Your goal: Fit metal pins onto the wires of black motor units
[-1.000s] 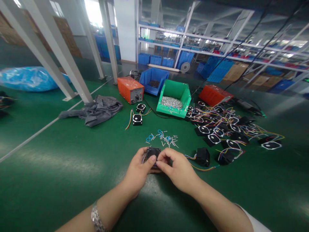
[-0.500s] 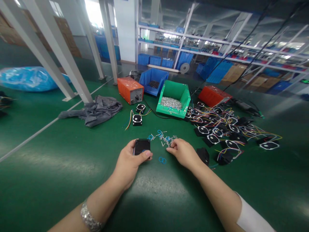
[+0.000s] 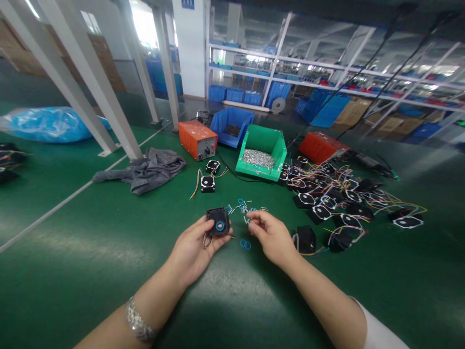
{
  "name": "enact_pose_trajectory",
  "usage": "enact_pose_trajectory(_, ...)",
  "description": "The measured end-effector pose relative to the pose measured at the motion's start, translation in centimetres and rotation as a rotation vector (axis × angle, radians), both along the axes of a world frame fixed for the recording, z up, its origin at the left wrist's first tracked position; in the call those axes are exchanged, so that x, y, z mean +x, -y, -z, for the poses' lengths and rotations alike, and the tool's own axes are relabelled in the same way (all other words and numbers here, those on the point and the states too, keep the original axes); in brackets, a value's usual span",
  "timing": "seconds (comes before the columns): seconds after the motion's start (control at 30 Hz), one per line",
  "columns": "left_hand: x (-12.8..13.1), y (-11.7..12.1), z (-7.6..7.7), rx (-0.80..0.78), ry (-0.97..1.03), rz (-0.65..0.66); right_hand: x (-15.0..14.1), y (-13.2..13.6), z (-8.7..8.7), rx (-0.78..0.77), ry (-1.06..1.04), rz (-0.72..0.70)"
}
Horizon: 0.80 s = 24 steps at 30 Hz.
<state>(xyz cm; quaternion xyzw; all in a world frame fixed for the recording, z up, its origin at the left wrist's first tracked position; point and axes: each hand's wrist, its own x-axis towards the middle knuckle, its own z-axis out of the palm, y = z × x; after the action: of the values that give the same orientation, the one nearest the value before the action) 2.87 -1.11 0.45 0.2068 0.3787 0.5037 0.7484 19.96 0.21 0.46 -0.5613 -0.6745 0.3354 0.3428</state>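
My left hand (image 3: 192, 249) grips a small black square motor (image 3: 217, 215) by its sides, flat dark face upward. A blue ring (image 3: 220, 226) lies on that face, and coloured wires (image 3: 207, 240) hang below it by the fingers. My right hand (image 3: 271, 232) is closed, thumb and fingertips pinched at the edge of a scatter of silver screws (image 3: 244, 208); what lies in the pinch is too small to make out. Two blue rings (image 3: 245, 245) rest on the green surface between my hands.
A green bin (image 3: 261, 174) of small metal screws and a blue bin (image 3: 232, 118) stand ahead. Orange boxes (image 3: 198, 140) flank them. Many wired black motors (image 3: 321, 212) pile up at right. Two more motors (image 3: 208, 183) and a grey cloth (image 3: 156, 169) lie to the left.
Both hands were together at the motor; then the right hand moved away to the screws. The left hand has tilted the motor, showing its face and blue ring. Two rings now lie between the hands.
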Motion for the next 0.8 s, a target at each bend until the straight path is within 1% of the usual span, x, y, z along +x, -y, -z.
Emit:
enact_pose_trajectory(0.07,0.0,0.3,0.3,0.173,-0.217,-0.035,-0.5,0.6,-0.5,-0.071,-0.229,0.0)
enact_pose_trajectory(0.13,0.2,0.8,0.7,0.35,-0.506,-0.094,-1.0,1.2,-0.7,-0.123,-0.42,0.007)
enact_pose_trajectory(0.2,0.3,1.2,1.2,0.497,-0.742,-0.099,-1.4,1.7,-0.7,-0.17,-0.568,0.018)
enact_pose_trajectory(0.3,0.5,1.6,1.5,0.673,-0.929,-0.044,-2.0,2.3,-0.6,-0.214,-0.672,0.042)
enact_pose_trajectory(0.4,0.6,1.6,1.4,0.785,-1.083,-0.025,-2.6,2.7,-0.5,-0.275,-0.733,0.067)
enact_pose_trajectory(0.47,0.6,1.6,1.3,0.84,-1.13,0.005,-2.8,2.9,-0.6,-0.329,-0.764,0.069)
enact_pose_trajectory(0.5,0.6,1.6,1.2,0.859,-1.123,0.021,-2.8,2.9,-0.6,-0.349,-0.775,0.068)
enact_pose_trajectory(0.7,0.5,1.6,1.3,0.904,-0.952,0.071,-2.3,2.4,-0.2,-0.38,-0.863,0.07)
enact_pose_trajectory(0.8,0.6,1.5,1.2,0.911,-0.947,0.036,-2.2,2.3,0.0,-0.399,-0.921,0.036)
